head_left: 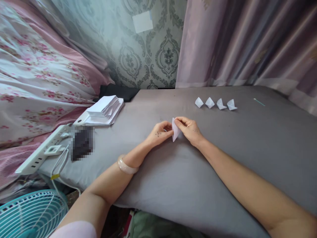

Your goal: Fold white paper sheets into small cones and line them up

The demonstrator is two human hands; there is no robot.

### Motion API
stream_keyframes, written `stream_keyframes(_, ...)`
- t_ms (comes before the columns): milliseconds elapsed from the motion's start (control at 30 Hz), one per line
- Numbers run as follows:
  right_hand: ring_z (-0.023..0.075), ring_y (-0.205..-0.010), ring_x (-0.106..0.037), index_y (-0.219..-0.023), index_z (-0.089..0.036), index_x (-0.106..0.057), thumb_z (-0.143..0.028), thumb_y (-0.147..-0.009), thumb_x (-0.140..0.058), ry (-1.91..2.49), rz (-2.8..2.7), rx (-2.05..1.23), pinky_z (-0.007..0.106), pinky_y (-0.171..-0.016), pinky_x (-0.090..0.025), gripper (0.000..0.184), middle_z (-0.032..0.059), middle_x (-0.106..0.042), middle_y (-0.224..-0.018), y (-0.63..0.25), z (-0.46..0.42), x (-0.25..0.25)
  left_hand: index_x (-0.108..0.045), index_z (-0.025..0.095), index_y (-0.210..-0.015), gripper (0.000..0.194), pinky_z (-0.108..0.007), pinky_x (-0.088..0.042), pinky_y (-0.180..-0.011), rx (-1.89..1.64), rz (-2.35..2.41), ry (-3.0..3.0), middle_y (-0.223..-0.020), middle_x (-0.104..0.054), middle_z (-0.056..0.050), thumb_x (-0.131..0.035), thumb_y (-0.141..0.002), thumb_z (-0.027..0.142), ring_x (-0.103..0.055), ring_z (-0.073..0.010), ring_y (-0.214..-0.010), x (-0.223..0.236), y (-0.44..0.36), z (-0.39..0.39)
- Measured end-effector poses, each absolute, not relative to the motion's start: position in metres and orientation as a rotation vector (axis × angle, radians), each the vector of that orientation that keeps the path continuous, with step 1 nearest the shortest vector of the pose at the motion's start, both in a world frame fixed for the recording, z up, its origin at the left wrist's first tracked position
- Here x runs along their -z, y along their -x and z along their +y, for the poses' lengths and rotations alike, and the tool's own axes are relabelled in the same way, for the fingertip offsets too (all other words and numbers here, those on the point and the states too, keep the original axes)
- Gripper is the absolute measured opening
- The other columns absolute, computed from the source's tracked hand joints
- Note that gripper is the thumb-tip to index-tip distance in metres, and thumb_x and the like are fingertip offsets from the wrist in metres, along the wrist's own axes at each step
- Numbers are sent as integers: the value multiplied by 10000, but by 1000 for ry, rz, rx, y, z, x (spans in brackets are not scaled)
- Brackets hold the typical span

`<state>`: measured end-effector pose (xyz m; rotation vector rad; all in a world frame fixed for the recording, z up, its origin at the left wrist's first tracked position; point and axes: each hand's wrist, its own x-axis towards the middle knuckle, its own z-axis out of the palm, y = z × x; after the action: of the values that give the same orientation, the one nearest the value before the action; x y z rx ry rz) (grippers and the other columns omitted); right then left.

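Observation:
A small folded piece of white paper (175, 130) is pinched between both hands over the grey bed sheet (223, 148). My left hand (160, 132) grips its left edge with the fingertips. My right hand (189, 129) holds its right side, thumb on top. Beyond my hands, several finished folded paper shapes (215, 103) stand in a row on the sheet. A stack of white paper sheets (105, 109) lies at the left of the bed.
A white power strip (43, 150) with plugged cables lies at the left edge, beside a blurred dark object (81, 143). A teal fan (32, 215) sits at the lower left. Floral bedding (37, 76) is piled left; curtains (247, 43) hang behind. A thin green stick (259, 102) lies far right.

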<state>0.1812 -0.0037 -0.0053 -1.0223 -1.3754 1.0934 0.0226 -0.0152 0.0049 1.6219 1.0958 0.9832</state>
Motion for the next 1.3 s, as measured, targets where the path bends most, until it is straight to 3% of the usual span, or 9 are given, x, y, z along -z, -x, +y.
stream_keyframes(167, 185, -953, -614, -1025, -230, -688, -440, -821, -615, 1000, -1563, -893, 340, -820, -487, 302, 61, -671, -1076, -177, -10, 3, -624, 129, -821, 119, -211, -406, -608, -1074, 1105, -1580, -704, -602, -5, -637, -749, 223, -530, -96, -635, 5, -23, -11)
stream_keyframes(267, 233, -1093, -588, -1259, -229, -564, -446, -737, -702, 1074, -1572, -803, 382, -838, -515, 582, 120, -593, -1249, -173, -13, 7, -604, 144, -841, 110, -203, -403, -585, -1242, 1254, -1622, -693, -598, 9, -599, -732, 157, -515, -86, -602, 6, -23, -12)
stream_keyframes(367, 255, -1078, -605, -1319, -190, -486, -464, -688, -734, 1131, -1557, -852, 398, -808, -546, 732, 158, -579, -1259, -168, -16, 11, -584, 160, -886, 204, -196, -406, -602, -1329, 1331, -1804, -726, -608, 17, -555, -702, 75, -515, -80, -619, 4, -23, -16)
stream_keyframes(633, 229, -965, -672, -1252, -167, -501, -374, -784, -628, 1110, -1508, -887, 397, -834, -570, 527, 152, -657, -1160, -164, -22, 9, -541, 177, -1006, 237, -179, -407, -590, -1294, 1284, -2019, -707, -577, 39, -528, -780, 107, -492, -62, -571, 4, -29, -22)
stream_keyframes(867, 238, -1058, -669, -1223, -170, -533, -171, -783, -541, 1121, -1580, -715, 417, -934, -534, 439, 141, -685, -1171, -168, -22, 14, -551, 178, -1042, 274, -200, -415, -607, -1245, 1370, -2086, -733, -575, 25, -521, -779, 104, -508, -84, -611, 5, -29, -23)
stream_keyframes(1133, 236, -1034, -682, -1212, -197, -552, -186, -843, -516, 1103, -1708, -474, 403, -897, -547, 371, 120, -696, -1160, -171, -22, 14, -535, 182, -1076, 342, -210, -463, -676, -1280, 1282, -1996, -933, -688, -43, -484, -770, 39, -631, -116, -789, 8, -30, -21)
stream_keyframes(1300, 226, -942, -700, -1161, -193, -562, -169, -849, -503, 1096, -1733, -333, 389, -848, -557, 318, 116, -704, -1109, -170, -24, 12, -535, 175, -1049, 296, -228, -480, -701, -1351, 1317, -1989, -912, -692, -42, -500, -778, 59, -636, -123, -783, 7, -33, -22)
